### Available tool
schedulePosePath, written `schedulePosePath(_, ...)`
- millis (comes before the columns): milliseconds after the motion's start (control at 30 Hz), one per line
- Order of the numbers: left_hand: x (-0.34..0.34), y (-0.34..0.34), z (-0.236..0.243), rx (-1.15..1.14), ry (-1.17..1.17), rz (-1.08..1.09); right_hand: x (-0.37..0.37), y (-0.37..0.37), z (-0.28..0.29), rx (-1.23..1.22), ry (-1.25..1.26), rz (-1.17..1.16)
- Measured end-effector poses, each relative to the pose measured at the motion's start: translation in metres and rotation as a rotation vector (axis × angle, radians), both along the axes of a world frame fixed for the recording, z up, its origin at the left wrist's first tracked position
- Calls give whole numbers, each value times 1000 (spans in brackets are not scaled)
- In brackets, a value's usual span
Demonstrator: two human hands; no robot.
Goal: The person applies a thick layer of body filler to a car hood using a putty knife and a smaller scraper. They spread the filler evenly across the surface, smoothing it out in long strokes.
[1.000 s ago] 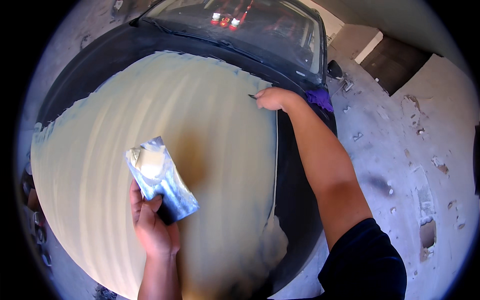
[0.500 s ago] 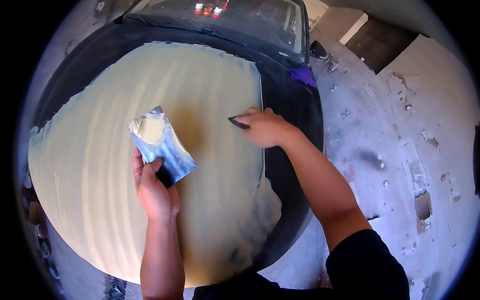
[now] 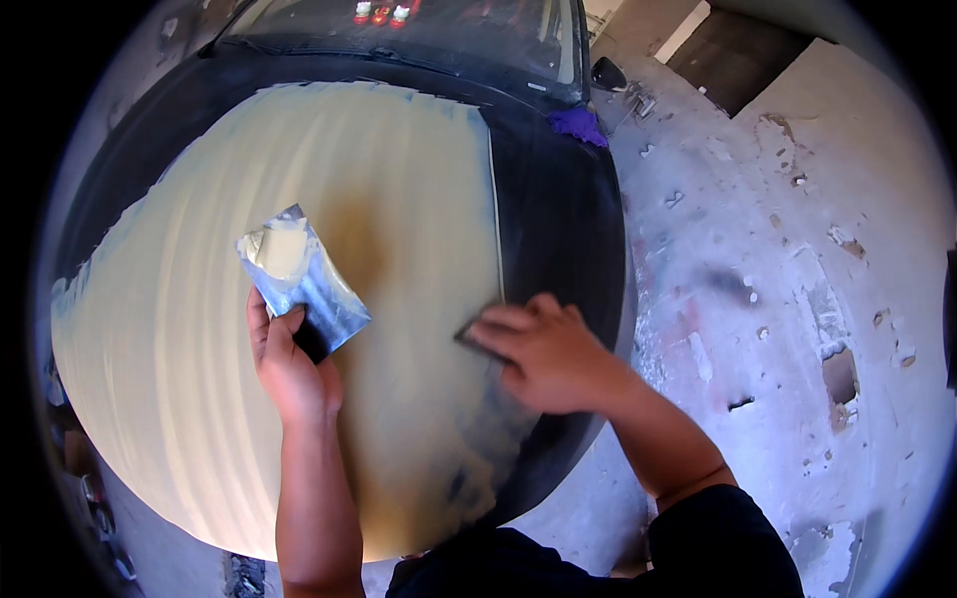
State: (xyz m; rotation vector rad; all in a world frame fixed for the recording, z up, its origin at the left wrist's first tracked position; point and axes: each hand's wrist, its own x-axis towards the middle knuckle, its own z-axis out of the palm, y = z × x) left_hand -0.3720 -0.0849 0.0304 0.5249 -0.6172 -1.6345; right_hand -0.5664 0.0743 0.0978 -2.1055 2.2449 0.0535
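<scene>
My left hand (image 3: 291, 369) grips a shiny metal plate (image 3: 324, 294) carrying a lump of cream putty (image 3: 284, 249), held above the car hood. Most of the black hood (image 3: 558, 229) wears a broad, streaky coat of pale cream filler (image 3: 189, 349), thinner and smudged toward the lower right. Low on the right part of that coat, my right hand (image 3: 553, 354) grips a dark, thin spreader (image 3: 478, 339), its edge against the surface, slightly blurred by motion.
Beyond the hood are the windshield (image 3: 469, 35) with small red-and-white figurines (image 3: 379, 14) behind it, a purple cloth (image 3: 576, 125) and the side mirror (image 3: 608, 73). Scuffed floor (image 3: 758, 299) with debris lies right; a dark opening (image 3: 738, 60) sits at upper right.
My right hand has swept from the coat's far right edge down toward me with the spreader. My left hand and plate have risen in the picture. The whole view has shifted slightly.
</scene>
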Motion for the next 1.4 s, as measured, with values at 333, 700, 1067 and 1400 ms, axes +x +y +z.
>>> schedulePosePath(333, -4, -2, -8, -20, -11, 50, -237, -184, 21, 102, 45, -348)
schedulePosePath(700, 2, -1, -10, -55, -104, 70, -233, -283, 30, 307, 42, -394)
schedulePosePath(1067, -3, 1, -3, -15, -88, 41, -181, -223, 33, 500, -104, -539)
schedulePosePath(1400, -7, 6, 0, -35, -74, -9, -107, -137, 26, 517, -96, -354)
